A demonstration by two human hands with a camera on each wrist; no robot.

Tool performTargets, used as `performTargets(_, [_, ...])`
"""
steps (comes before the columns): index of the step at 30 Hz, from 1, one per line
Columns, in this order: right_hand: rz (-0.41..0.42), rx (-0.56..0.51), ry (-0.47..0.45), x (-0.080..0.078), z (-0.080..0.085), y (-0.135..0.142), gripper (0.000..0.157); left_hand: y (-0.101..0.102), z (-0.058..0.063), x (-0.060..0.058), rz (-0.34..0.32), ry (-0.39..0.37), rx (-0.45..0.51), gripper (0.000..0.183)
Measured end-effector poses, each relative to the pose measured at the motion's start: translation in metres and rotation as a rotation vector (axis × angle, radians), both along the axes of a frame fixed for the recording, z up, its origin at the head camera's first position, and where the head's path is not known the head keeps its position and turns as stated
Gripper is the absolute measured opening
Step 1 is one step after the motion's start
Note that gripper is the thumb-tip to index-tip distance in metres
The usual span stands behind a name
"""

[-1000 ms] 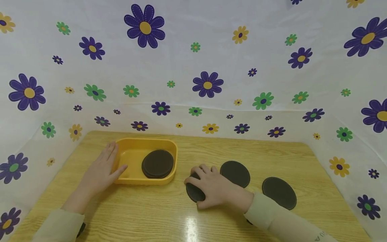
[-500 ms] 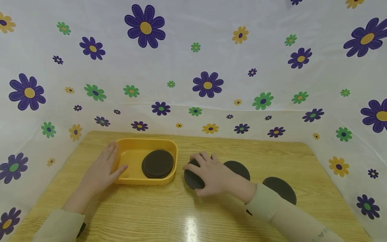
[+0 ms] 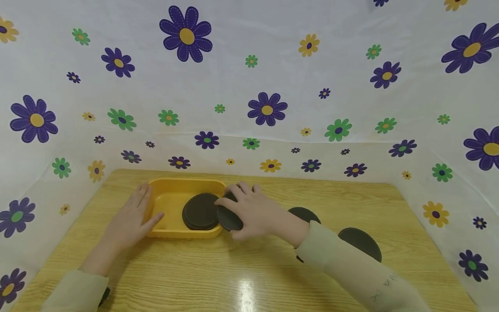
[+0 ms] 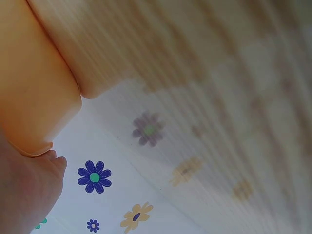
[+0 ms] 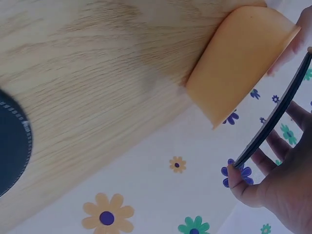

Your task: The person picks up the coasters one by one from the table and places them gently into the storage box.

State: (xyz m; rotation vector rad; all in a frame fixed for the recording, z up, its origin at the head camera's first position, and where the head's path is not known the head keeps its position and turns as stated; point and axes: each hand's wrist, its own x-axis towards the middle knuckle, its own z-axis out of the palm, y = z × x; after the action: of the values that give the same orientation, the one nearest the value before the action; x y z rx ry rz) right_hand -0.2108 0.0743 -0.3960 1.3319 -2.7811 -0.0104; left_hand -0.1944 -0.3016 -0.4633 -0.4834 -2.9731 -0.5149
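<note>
Counter (image 3: 187, 277) backed by flowery cloth (image 3: 230, 82), black disc (image 3: 229, 217) gripped by right hand (image 3: 255, 212), yellow tub (image 3: 183, 234) touched by straight-fingered left hand (image 3: 128, 221).

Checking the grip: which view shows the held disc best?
Right wrist: the disc shows edge-on, thumb at its rim. Head shows its face partly behind the right hand; left wrist doesn't show it.

Wood-grain table (image 3: 241, 260); white sheeting (image 3: 234, 26) behind and beside, printed purple, green, yellow flowers (image 3: 267, 110).

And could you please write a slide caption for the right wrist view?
Right hand gripping a dark disc by its edges near an orange tray.
</note>
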Motion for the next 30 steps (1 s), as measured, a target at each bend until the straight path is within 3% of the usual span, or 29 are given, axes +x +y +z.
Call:
performTargets(12, [0.002,0.010,0.028,-0.014,-0.002,-0.045,0.079,0.000,0.000,-0.001,0.008,-0.009,0.002,0.093])
performTargets(20, [-0.045,0.030,-0.022,-0.022,-0.009,-0.069,0.080,0.001,0.000,0.000,0.000,-0.012,0.008,0.091])
performTargets(30, [-0.082,-0.026,-0.091,-0.034,-0.020,-0.098,0.077,0.000,0.000,0.000,0.008,-0.009,0.001,0.092])
